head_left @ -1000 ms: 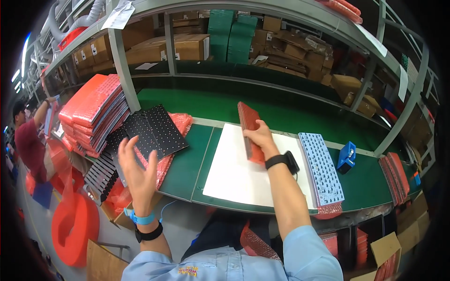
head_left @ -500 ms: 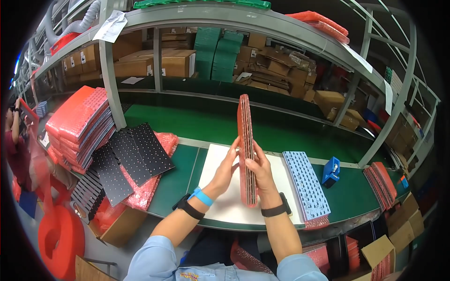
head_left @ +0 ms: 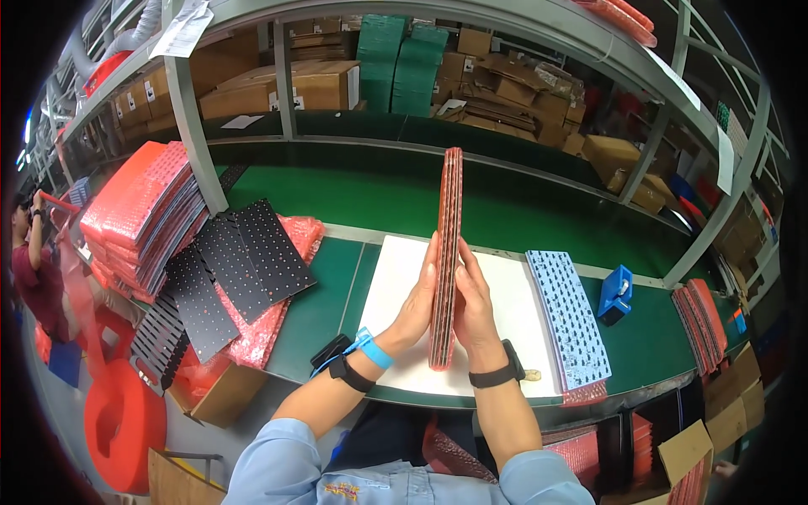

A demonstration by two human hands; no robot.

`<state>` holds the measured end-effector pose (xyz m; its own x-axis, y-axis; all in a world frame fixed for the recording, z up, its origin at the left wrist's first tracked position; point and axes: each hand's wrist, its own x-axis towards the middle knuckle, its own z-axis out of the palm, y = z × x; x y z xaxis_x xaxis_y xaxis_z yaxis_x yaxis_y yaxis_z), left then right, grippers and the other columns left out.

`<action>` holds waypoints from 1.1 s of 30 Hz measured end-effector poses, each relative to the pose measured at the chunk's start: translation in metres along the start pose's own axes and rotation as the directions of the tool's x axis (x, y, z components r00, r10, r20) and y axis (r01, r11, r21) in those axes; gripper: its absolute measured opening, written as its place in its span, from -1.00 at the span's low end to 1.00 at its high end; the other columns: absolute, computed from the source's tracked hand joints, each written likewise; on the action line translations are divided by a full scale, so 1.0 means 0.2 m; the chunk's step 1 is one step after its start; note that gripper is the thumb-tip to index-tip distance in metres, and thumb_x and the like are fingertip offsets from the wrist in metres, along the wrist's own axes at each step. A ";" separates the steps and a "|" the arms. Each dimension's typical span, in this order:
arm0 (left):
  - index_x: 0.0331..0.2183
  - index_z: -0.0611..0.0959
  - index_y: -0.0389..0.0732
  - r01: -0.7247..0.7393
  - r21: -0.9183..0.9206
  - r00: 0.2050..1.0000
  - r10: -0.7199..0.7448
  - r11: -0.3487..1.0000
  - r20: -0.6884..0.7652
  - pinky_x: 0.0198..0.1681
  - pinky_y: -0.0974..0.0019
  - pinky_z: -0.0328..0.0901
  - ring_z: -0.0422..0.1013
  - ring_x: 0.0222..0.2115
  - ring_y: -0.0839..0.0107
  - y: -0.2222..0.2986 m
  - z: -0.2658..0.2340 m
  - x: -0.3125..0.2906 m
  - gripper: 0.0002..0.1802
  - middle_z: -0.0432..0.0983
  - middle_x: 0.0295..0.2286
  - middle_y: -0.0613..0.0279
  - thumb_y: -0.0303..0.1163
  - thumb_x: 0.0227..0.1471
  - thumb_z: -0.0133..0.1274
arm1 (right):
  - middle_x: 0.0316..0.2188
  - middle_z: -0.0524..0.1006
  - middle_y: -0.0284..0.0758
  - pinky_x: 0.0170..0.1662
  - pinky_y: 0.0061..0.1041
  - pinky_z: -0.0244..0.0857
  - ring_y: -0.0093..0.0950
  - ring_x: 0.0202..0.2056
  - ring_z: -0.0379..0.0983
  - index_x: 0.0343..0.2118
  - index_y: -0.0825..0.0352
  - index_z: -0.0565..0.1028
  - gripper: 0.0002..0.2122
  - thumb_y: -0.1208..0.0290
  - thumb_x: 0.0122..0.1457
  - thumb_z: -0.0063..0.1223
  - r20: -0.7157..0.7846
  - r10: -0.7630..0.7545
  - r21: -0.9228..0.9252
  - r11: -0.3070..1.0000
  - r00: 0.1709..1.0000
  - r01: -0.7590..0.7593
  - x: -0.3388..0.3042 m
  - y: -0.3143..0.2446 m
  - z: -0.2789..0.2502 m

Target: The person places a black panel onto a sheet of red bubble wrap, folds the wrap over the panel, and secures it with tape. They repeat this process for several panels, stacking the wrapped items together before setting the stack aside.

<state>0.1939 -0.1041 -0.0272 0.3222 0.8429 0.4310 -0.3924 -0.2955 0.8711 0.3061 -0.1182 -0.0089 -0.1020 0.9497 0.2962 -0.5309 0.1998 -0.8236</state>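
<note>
My left hand [head_left: 414, 310] and my right hand [head_left: 476, 310] press flat against opposite sides of a bundle of thin panels layered with pink bubble wrap [head_left: 447, 244]. The bundle stands on edge, its layered narrow side toward me, above a white board [head_left: 389, 290] on the green bench. To the right lies a stack of light-blue panels with rows of dark marks [head_left: 568, 320], with pink bubble wrap under its near end. Black panels with rows of small dots [head_left: 252, 261] lie overlapping at left, partly on pink bubble wrap [head_left: 269, 341].
A tall pile of pink-wrapped panels [head_left: 139, 210] stands at far left. Beyond the blue stack sits a blue tape dispenser [head_left: 616, 295]; another wrapped bundle [head_left: 699, 324] is farther right. A grey frame post [head_left: 194, 135] rises behind. Another person [head_left: 38, 282] works near a red roll [head_left: 122, 429].
The bundle has turned more squarely edge-on, and its layers look pressed closer together. My fingers have straightened along its sides. The whole view has shifted slightly.
</note>
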 end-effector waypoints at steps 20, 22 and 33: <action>0.34 0.04 -0.10 0.080 0.056 0.990 -0.085 0.995 0.112 0.25 0.15 0.08 0.11 0.23 0.29 -0.02 -0.04 0.00 -0.29 0.17 0.21 0.11 0.09 0.33 -0.46 | -0.07 0.41 -0.25 -0.02 -0.57 0.29 -0.48 -0.05 0.37 0.27 0.26 0.17 -0.19 0.26 -0.06 0.33 -0.107 -0.064 -0.224 0.974 0.992 0.038 -0.10 -0.13 0.02; 0.32 0.10 -0.16 -0.023 0.133 0.998 0.016 0.991 0.055 0.26 0.07 0.04 0.13 0.23 0.26 -0.03 -0.04 -0.02 -0.25 0.15 0.24 0.12 0.13 0.31 -0.50 | -0.08 0.42 -0.26 -0.04 -0.57 0.29 -0.49 -0.06 0.37 0.27 0.26 0.17 -0.19 0.28 -0.07 0.32 -0.158 -0.120 -0.261 0.962 0.980 0.076 -0.22 -0.37 -0.05; 0.09 0.48 -0.20 0.070 0.117 0.993 -0.080 0.991 0.082 0.18 0.04 0.13 0.20 0.18 0.20 0.03 0.01 0.02 -0.38 0.34 0.14 0.09 0.06 0.31 -0.38 | -0.11 0.53 -0.20 -0.14 -0.44 0.44 -0.39 -0.19 0.53 0.12 0.32 0.35 -0.38 0.12 0.01 0.20 -0.504 -0.246 -0.361 0.931 0.828 0.056 -0.89 -1.47 -1.19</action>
<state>0.1942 -0.1030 -0.0201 0.4223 0.8240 0.3778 -0.2652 -0.2863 0.9207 0.6796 -0.2879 0.0651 0.4697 0.8589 0.2041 -0.1958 0.3268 -0.9246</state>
